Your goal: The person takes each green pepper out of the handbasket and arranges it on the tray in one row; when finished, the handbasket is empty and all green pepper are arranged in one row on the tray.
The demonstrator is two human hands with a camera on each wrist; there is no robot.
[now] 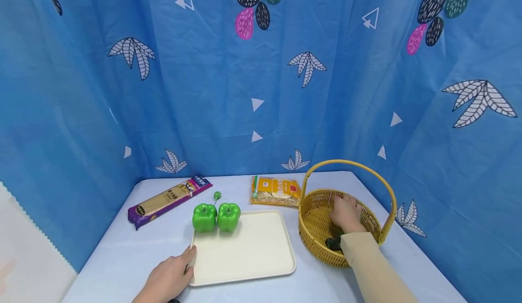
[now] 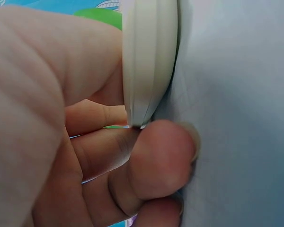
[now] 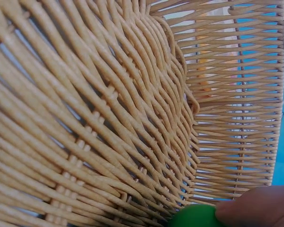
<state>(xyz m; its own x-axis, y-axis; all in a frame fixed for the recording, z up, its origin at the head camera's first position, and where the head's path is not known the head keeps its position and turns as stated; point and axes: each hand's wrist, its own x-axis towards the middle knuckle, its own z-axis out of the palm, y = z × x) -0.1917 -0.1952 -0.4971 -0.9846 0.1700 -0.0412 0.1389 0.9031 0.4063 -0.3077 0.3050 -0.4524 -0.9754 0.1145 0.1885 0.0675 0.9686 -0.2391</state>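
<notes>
Down in the basket, a green thing with the right hand against it.
Only a sliver of it shows, so I can't tell whether that hand is gripping or just touching. The left hand pinches the tray by its left edge, thumb inside, likely to steady it. A green pepper and its twin stand at the far left corner, leaving space beside them. The yellow packet and purple packet lie off the tray, seemingly out of the way.
</notes>
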